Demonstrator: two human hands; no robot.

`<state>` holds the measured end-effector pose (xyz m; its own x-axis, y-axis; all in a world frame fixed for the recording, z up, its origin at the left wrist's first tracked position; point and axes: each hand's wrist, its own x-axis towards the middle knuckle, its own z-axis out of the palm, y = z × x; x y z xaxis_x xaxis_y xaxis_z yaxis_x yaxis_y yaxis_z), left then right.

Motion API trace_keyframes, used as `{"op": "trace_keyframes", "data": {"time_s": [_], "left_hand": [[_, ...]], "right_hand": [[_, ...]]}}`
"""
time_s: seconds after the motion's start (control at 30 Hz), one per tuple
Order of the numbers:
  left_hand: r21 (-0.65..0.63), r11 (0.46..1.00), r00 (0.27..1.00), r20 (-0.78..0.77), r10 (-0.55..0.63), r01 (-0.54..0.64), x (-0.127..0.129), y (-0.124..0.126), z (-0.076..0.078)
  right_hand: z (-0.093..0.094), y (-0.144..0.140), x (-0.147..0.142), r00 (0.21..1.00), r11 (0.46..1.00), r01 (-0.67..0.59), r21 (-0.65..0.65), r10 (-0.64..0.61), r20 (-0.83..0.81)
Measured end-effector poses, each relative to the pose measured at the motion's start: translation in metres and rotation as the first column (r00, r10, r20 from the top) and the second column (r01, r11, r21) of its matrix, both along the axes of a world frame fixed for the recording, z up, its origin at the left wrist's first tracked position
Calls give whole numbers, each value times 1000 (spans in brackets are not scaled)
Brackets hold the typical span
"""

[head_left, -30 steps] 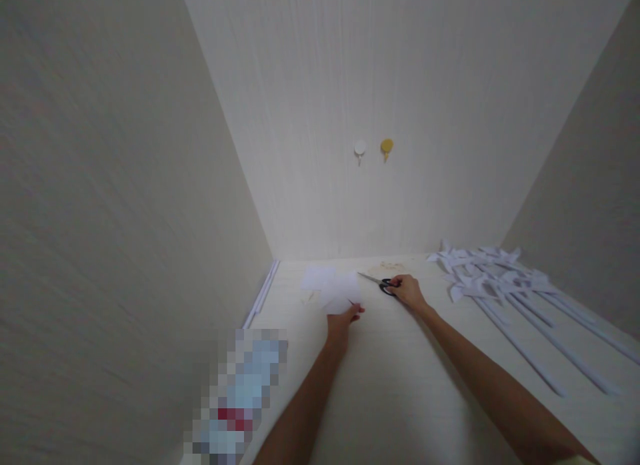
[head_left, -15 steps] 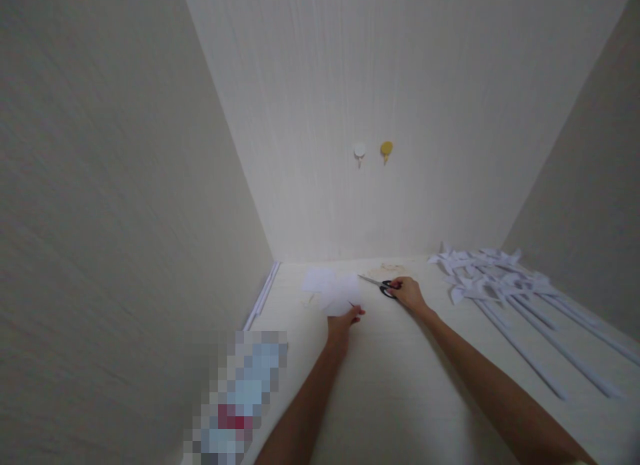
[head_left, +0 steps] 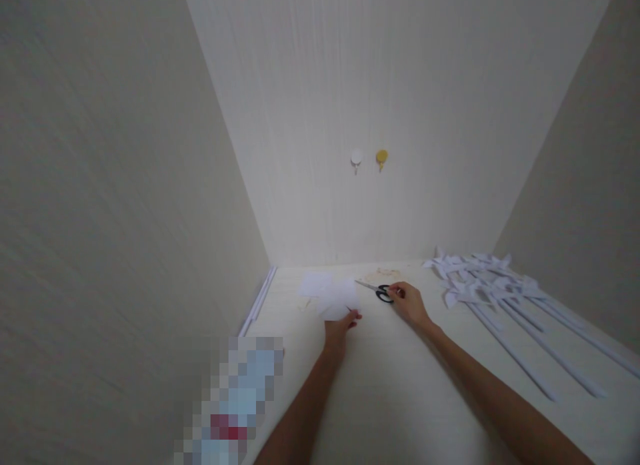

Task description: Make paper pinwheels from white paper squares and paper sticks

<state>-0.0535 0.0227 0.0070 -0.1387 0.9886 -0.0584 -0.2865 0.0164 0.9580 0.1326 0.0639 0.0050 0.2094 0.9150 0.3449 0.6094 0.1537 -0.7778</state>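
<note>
My left hand (head_left: 343, 328) pinches the lower right edge of a white paper sheet (head_left: 336, 297) on the pale surface. A thin dark line shows by the fingertips; I cannot make out what it is. Just right of the paper, black-handled scissors (head_left: 383, 293) point their blades left toward it. My right hand (head_left: 410, 303) has its curled fingers at the scissors' handles. Behind the held sheet, partly overlapped by it, lies another white paper sheet (head_left: 311, 283).
White paper pinwheels (head_left: 467, 288) on long paper sticks (head_left: 520, 355) are piled on the right. Rolled paper sticks (head_left: 257, 301) lie along the left wall. Small yellowish bits (head_left: 385, 273) sit near the back wall, below white (head_left: 356, 157) and yellow hooks (head_left: 382, 156). A blurred-out patch (head_left: 240, 398) covers the lower left.
The view has shifted slightly. My right hand has turned a little at the scissors' handles, while the scissors stay in place. My left hand still holds the paper.
</note>
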Motion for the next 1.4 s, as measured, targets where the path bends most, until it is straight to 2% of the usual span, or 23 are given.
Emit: {"op": "trace_keyframes", "data": {"time_s": [0.1,0.13,0.23,0.33,0.47,0.53,0.67,0.77,0.93,1.17,1.4], "left_hand": [[-4,1000,999,-32,12,-12,2,-1,2],[-5,1000,999,-44,9,-10,2,-2,2],[0,1000,997,-80,-18,18,3,-4,6],[3,999,991,-129,-44,45,4,-9,11],[59,995,969,-239,-67,83,5,-13,19],[90,991,955,-289,-65,95,6,-14,20],[128,983,939,-333,-86,135,7,-13,18],[101,983,932,-344,-112,155,6,-12,16],[47,990,944,-312,-110,131,4,-7,9],[-34,999,980,-199,-23,16,4,-4,2],[-27,999,991,-128,-45,42,5,-5,6]], "right_hand": [[8,-20,-13,993,995,-101,-4,101,-56],[9,-27,-19,972,985,-174,-18,169,-164],[9,-45,-39,863,951,-308,18,288,-415],[1,-54,-55,780,926,-370,79,356,-515],[-11,-53,-64,765,890,-452,62,422,-487],[-14,-52,-64,776,891,-452,53,421,-470],[-14,-51,-63,802,891,-452,28,420,-426],[-13,-51,-62,807,892,-451,21,417,-419],[-10,-49,-62,777,877,-480,2,426,-463],[-15,-46,-62,719,857,-515,9,437,-540],[-16,-46,-61,708,847,-531,-5,441,-552]]}}
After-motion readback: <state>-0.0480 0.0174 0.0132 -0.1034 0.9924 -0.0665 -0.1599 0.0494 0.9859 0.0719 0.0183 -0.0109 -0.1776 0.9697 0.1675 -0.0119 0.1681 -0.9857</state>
